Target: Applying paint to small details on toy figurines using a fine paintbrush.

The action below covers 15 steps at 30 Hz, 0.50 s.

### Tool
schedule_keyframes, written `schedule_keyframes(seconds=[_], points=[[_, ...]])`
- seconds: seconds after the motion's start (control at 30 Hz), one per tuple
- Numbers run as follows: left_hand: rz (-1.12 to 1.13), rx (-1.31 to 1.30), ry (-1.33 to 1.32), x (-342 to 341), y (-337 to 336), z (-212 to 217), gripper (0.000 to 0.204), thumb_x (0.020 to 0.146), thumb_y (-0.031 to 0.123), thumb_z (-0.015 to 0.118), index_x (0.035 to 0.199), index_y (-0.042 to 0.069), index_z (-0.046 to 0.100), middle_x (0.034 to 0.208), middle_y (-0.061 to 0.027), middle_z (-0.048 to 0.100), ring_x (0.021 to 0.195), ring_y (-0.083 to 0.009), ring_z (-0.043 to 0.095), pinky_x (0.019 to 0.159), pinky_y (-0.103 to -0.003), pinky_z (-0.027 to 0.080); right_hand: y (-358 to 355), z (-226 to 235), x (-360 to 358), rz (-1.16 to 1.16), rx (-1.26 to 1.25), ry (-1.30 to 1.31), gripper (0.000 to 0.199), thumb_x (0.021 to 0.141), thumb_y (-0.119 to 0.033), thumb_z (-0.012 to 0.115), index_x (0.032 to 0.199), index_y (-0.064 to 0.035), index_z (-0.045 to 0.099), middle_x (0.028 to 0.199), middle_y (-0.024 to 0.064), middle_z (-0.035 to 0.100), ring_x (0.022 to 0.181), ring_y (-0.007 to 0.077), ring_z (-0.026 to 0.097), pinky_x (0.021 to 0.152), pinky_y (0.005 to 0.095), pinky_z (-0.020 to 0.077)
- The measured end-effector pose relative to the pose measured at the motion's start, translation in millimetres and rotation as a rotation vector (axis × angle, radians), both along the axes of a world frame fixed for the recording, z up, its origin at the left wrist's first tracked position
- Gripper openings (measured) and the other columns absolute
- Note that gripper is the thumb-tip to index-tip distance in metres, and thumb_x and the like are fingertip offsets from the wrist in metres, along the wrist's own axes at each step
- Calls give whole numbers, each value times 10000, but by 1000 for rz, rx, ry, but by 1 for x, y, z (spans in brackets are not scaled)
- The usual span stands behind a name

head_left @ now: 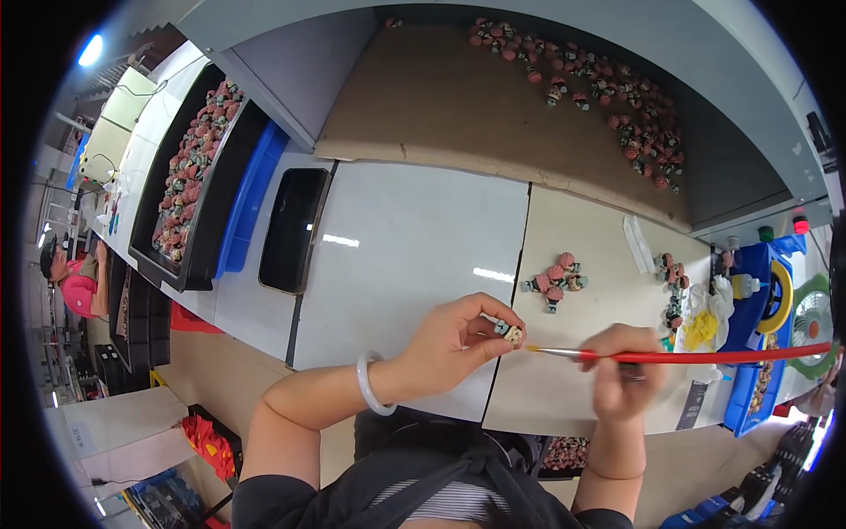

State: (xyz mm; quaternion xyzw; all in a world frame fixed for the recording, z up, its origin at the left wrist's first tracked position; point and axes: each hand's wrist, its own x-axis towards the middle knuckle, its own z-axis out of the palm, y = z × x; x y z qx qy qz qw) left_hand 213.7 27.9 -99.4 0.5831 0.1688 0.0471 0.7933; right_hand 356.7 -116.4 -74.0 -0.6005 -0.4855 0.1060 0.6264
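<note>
Between the thumb and fingers of my left hand [449, 344] is a small painted figurine [508, 332], pale with grey-blue parts. My right hand [624, 370] grips a long red-handled paintbrush [705, 357]. The brush tip points left and is close to the figurine; whether it touches, I cannot tell. Both hands are above the pale table [423, 229]. Just beyond them lies a little cluster of pink-and-grey figurines [555, 281]. A second small group of figurines [674, 286] lies farther right, beside a white strip [639, 244].
A grey-walled booth [564, 167] stands at the back, with many figurines on its brown floor. Left are a dark phone [295, 229] and a black tray [203, 256] full of figurines. Right are a yellow tape roll [775, 300] and a green fan [809, 322]. Another person [79, 282] sits far left.
</note>
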Motion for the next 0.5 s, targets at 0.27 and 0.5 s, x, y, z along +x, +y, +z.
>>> schedule_keyframes(seconds=[0.27,0.5], points=[[-7,-17,-203,2,1,-3,228,803,-112,494,1002,-8,459,1040,-131,526,959,-197,559,851,-314,459,-10,9,43,-380,-784,-307,52,764,-45,520,777,3,502,578,134,531,488,211,541,457,308,382],[45,-86,-278,-4,1,-3,327,807,-103,464,1089,39,377,1073,-163,515,947,-194,537,869,-338,426,-1,13,36,-372,-882,-232,126,830,-111,490,878,6,482,656,205,540,624,356,552,540,378,408]])
